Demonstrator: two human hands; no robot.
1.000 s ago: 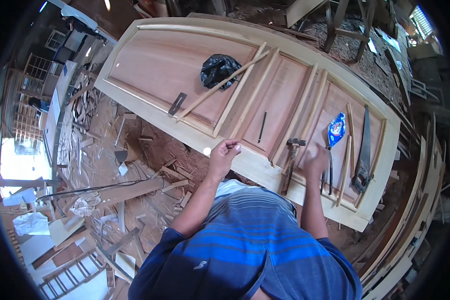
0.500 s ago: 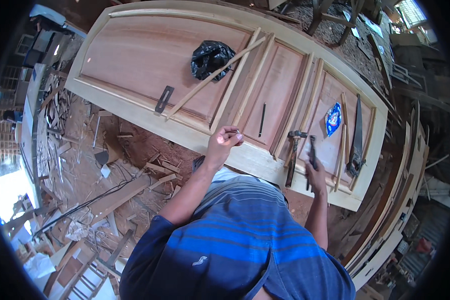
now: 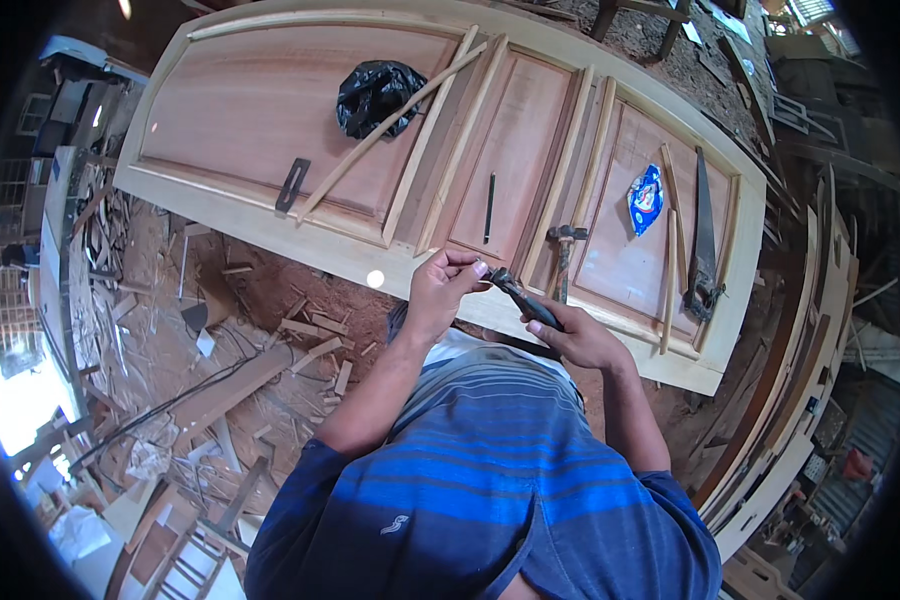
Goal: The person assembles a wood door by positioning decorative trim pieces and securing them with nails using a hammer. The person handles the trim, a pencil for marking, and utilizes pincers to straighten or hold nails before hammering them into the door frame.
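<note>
My left hand (image 3: pixel 446 298) is closed, thumb and forefinger pinched on a small thin piece too small to make out. In my right hand (image 3: pixel 588 340) is a pair of dark pliers (image 3: pixel 518 294), its handles slanting back under my fingers. The head of the pliers meets my left fingertips, over the near edge of a panelled wooden door (image 3: pixel 310 90). Just beyond my right hand, a hammer (image 3: pixel 565 262) lies on the door with its head pointing away. A dark pencil (image 3: pixel 490 208) rests on the middle panel.
On the door's left lie a black plastic bag (image 3: pixel 363 98), a long wood strip (image 3: pixel 355 155) and a dark slotted metal plate (image 3: pixel 291 185). Rightward are a blue packet (image 3: pixel 646 200), thin wood strips (image 3: pixel 671 270) and a handsaw (image 3: pixel 704 230). Wood offcuts (image 3: pixel 315 328) litter the floor.
My right hand has brought the pliers leftward from beside the hammer to my left fingertips. My left hand keeps its pinch. The door and things on it sit slightly further left in view.
</note>
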